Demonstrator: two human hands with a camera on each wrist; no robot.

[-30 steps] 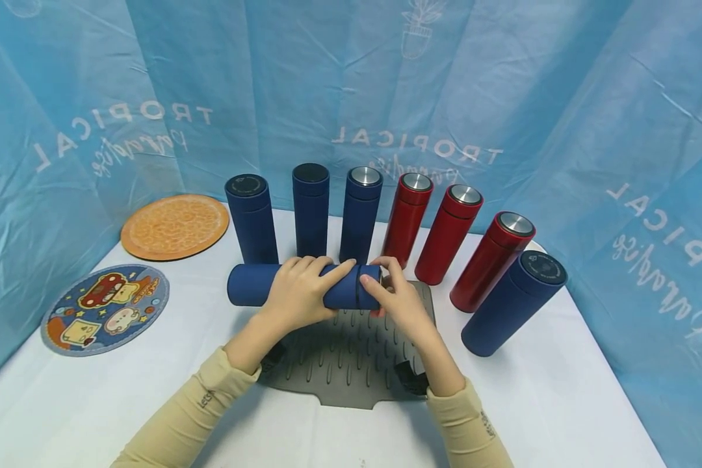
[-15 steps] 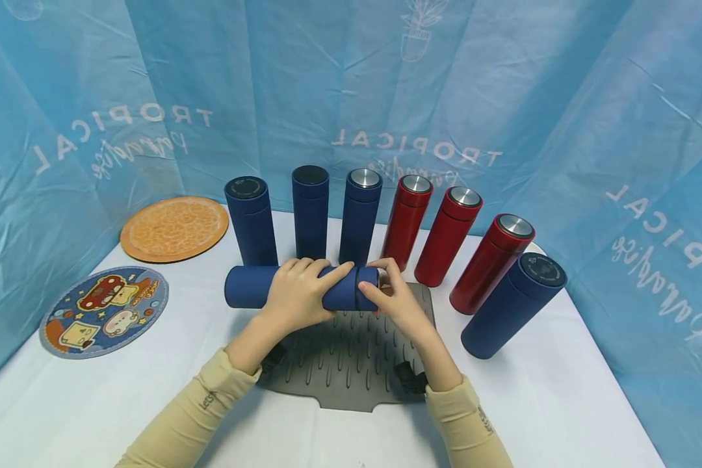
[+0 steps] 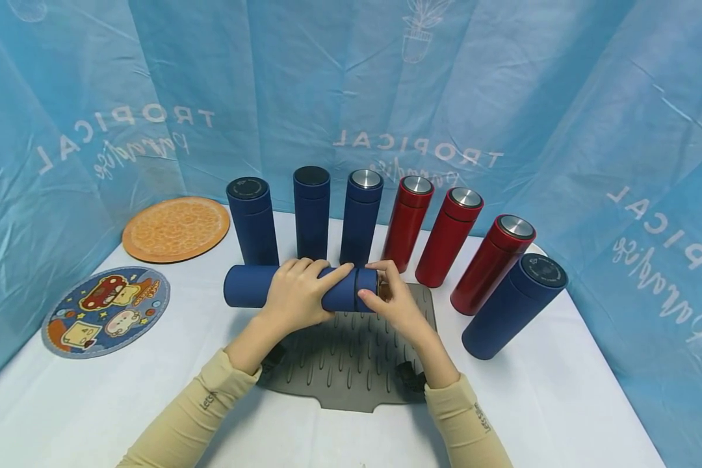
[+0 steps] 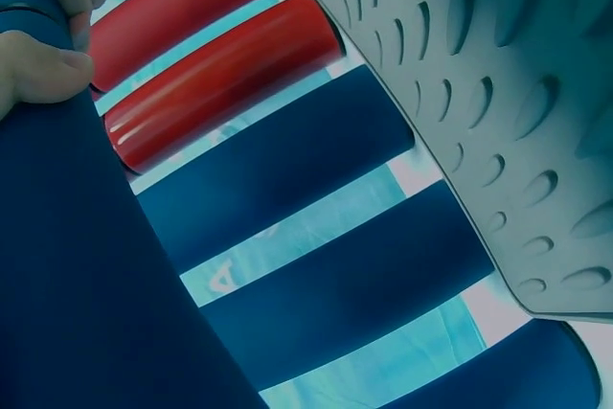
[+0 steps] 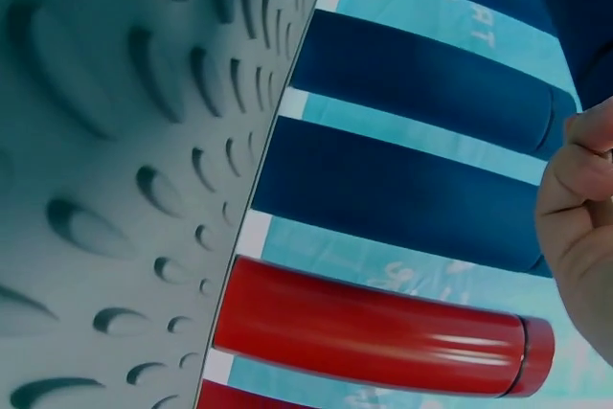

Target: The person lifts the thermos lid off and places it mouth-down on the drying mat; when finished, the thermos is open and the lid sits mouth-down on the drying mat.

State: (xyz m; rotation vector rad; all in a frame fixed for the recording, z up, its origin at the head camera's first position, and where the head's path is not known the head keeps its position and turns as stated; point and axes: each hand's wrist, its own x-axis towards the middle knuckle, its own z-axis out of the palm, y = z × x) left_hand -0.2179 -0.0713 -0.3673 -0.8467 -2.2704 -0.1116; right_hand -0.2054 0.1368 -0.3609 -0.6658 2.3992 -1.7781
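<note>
A blue thermos bottle [image 3: 251, 286] lies level in both hands, above a grey ridged mat. My left hand [image 3: 297, 299] wraps over the middle of its body, with the thumb stretched towards the lid. At the right end, my right hand [image 3: 402, 305] holds the blue lid [image 3: 367, 290] between thumb and fingers; a thin dark seam separates lid from body. The left wrist view shows the bottle's dark blue side [image 4: 86, 256] close up. Curled fingers of the right hand [image 5: 579, 217] appear at the edge of the right wrist view.
Behind the hands, blue bottles [image 3: 312, 218] and red bottles [image 3: 447, 240] stand in an arc. Another blue bottle [image 3: 506, 312] stands at the right. The grey mat [image 3: 348, 383] lies beneath. An orange round mat [image 3: 175, 229] and a cartoon mat [image 3: 106, 312] are at left.
My right thumb has slid down the near side of the lid and the right fingers have shifted slightly. The left hand keeps its grip, and the bottle has barely moved.
</note>
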